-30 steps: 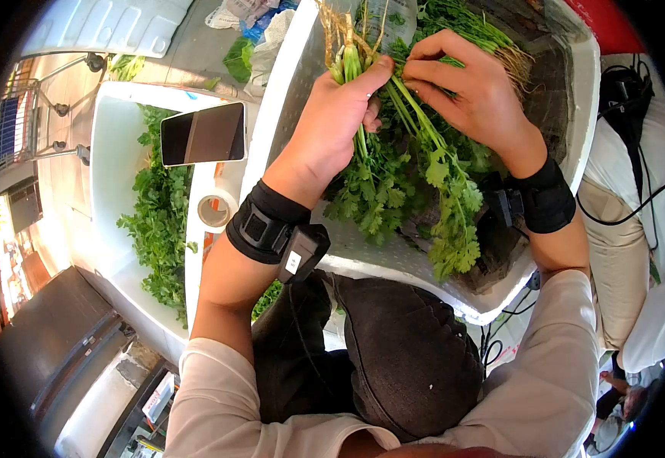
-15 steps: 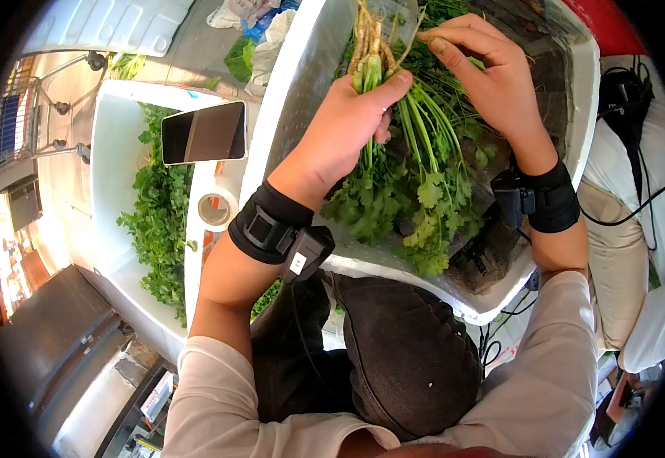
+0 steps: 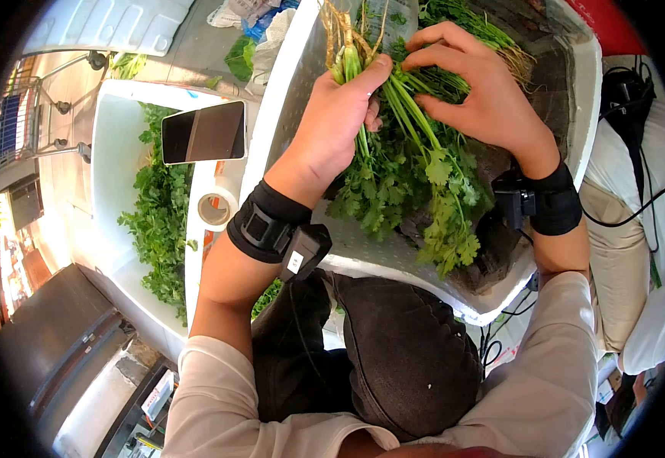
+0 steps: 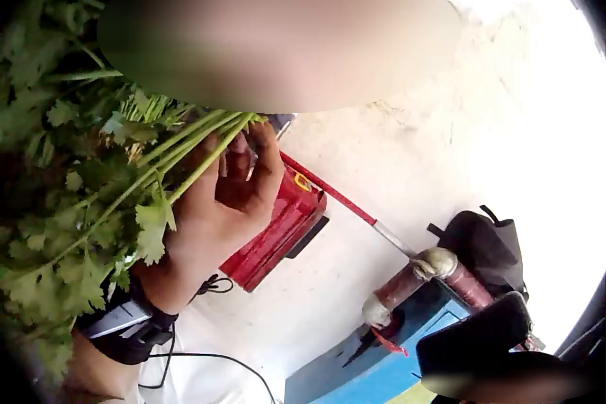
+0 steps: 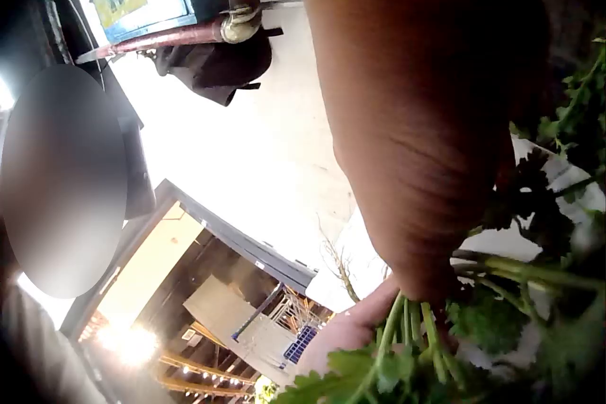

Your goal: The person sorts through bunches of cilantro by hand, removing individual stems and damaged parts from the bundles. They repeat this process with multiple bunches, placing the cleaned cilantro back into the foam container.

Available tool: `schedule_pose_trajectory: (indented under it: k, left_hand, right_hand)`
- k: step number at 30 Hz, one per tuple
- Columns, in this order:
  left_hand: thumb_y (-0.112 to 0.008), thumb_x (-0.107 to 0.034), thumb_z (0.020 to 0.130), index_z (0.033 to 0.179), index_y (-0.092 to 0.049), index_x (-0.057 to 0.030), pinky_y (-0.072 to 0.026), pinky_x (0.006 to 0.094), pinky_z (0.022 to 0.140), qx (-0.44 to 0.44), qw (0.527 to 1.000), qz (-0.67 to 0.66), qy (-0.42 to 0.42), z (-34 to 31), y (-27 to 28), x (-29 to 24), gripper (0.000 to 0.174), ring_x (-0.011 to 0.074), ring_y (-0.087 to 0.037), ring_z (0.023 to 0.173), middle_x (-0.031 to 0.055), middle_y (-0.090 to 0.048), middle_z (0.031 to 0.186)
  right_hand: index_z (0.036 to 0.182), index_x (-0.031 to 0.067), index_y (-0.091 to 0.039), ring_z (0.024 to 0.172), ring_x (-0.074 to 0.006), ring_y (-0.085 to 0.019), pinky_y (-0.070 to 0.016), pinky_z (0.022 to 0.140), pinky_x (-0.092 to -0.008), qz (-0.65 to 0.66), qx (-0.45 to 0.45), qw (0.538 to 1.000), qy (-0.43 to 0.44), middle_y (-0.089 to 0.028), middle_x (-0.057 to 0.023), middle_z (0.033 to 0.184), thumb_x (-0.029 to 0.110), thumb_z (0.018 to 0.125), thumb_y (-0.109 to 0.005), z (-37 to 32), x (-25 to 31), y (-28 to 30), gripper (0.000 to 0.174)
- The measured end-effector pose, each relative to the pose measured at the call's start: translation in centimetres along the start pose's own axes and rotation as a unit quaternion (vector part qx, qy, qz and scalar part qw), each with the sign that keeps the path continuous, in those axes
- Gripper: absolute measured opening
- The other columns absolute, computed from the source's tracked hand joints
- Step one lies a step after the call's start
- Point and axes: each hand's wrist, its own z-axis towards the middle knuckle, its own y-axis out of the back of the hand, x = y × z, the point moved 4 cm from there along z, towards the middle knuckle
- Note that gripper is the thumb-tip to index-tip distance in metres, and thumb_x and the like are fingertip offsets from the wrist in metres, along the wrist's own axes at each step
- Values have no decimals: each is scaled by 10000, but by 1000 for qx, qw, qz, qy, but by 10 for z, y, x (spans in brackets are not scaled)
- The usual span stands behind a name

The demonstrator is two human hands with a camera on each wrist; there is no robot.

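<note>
My left hand grips a bunch of coriander by its lower stems, thumb across them. The pale roots stick up past the thumb, and the leaves hang down over the white foam box. Just right of the bunch, my right hand has its thumb and fingers spread apart, fingertips beside the green stems. In the left wrist view, the right hand shows bent fingers close to the stems. The right wrist view shows coriander stems beneath the right hand, whose fingertips are partly hidden there.
More coriander with roots lies in the foam box under my hands. To the left, another foam box holds leafy greens. A phone and a tape roll rest between the boxes.
Half a second ago my right fingers pinched a thin root higher up; now they are lower and spread by the stems. My left hand has shifted slightly up and left with the bunch.
</note>
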Motion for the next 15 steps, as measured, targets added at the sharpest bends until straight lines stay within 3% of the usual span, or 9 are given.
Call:
schedule_pose_trajectory:
  k: [4, 9, 15]
  left_hand:
    - [-673, -277, 994, 1000, -638, -109, -343, 250, 549, 1, 1000, 10, -5, 0, 0, 3, 172, 59, -406, 578, -60, -539, 800]
    - [-664, -267, 1000, 979, -633, -98, -349, 256, 543, 6, 1000, 7, -11, 0, -2, 3, 173, 59, -407, 577, -60, -531, 786]
    - [-642, -270, 1014, 981, -647, -78, -354, 252, 532, -19, 999, 36, -23, 2, 2, 5, 195, 59, -410, 572, -62, -522, 755]
  right_hand:
    - [1092, 64, -693, 965, -293, -674, -556, 810, -373, -35, -9, 999, -37, -644, -54, 1120, 120, 783, -776, -3, 6, -7, 325]
    - [1047, 87, -723, 862, -277, -693, -563, 740, -378, -104, -46, 993, -11, -684, -41, 1009, 116, 782, -777, -2, 11, -10, 272]
    - [1002, 87, -743, 829, -270, -689, -556, 735, -386, -142, -69, 986, 61, -706, -56, 916, 124, 785, -776, 0, 13, -12, 222]
